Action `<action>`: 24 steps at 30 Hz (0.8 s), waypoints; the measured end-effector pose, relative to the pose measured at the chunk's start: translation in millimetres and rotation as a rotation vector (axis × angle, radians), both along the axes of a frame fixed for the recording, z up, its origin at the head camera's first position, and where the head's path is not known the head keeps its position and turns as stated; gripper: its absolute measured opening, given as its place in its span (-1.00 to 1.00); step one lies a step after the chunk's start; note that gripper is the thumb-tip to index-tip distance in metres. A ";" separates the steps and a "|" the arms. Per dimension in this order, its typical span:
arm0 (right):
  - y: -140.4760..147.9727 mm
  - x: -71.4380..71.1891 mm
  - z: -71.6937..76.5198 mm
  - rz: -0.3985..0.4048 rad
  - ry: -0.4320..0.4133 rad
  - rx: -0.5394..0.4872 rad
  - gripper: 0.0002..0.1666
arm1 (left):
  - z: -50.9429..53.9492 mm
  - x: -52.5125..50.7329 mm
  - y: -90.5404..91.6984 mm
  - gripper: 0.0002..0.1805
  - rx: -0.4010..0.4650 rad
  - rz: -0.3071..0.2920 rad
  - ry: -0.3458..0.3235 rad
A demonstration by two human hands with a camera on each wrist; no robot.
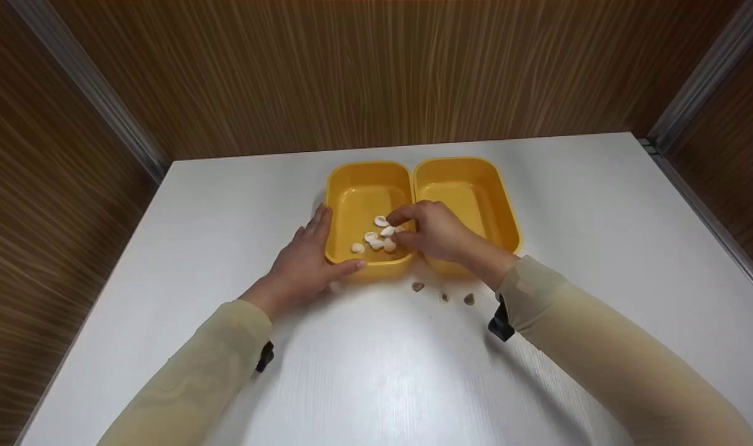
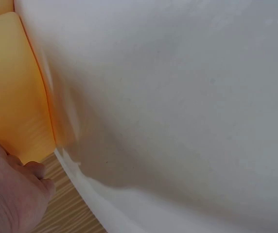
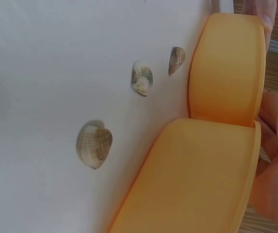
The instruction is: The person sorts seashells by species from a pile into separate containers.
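Two yellow boxes stand side by side, the left box (image 1: 369,164) and the right box (image 1: 466,160). Several small whitish seashells (image 1: 376,244) lie inside the left one. My left hand (image 1: 299,263) rests against that box's left side, fingers straight along the wall and thumb at the front rim. Over its right wall reaches my right hand (image 1: 435,232), thumb and index finger apart just above the shells. A pale shell shows near these fingertips; no firm grip is visible. On the table before the boxes lie three brownish seashells, one (image 3: 95,144) nearest the right wrist camera.
A white table (image 1: 376,371) carries both boxes. Brown wood-grain panels (image 1: 376,74) rise behind it and at both sides, with metal strips (image 1: 97,87) at the corners. A small pale spot (image 1: 334,286) shows near the left thumb, too blurred to identify.
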State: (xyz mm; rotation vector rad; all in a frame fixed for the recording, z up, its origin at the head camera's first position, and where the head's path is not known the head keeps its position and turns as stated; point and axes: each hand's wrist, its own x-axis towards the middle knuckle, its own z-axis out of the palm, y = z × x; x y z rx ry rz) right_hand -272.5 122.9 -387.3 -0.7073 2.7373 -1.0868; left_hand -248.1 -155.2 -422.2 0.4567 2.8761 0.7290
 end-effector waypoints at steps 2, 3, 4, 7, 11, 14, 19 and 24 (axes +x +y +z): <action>2.6 2.0 3.1 -0.010 0.022 -0.004 -0.60 | -0.3 -0.5 0.2 0.49 -0.004 0.000 0.000; 4.5 3.4 5.4 -0.014 0.033 -0.011 -0.59 | -0.3 -0.7 0.2 0.50 -0.007 0.000 -0.002; 6.6 4.6 8.2 -0.018 0.050 -0.015 -0.59 | -0.3 -1.0 0.3 0.50 -0.008 -0.001 -0.002; 15.9 7.9 18.0 -0.021 0.117 -0.025 -0.56 | 0.1 -1.4 0.1 0.50 -0.008 -0.006 -0.002; 35.3 11.3 31.9 -0.035 0.186 -0.043 -0.49 | 0.7 -1.7 -1.0 0.50 -0.012 -0.009 0.002; 54.3 14.4 40.1 -0.062 0.203 -0.057 -0.43 | 1.2 -1.5 -1.7 0.51 -0.021 -0.007 0.004; 89.4 19.2 41.1 -0.123 0.198 -0.047 -0.29 | 2.0 0.2 -3.3 0.49 -0.022 -0.012 0.015; 118.2 24.1 32.7 -0.211 0.137 -0.021 -0.09 | 1.2 -0.1 -4.1 0.47 -0.024 -0.027 0.042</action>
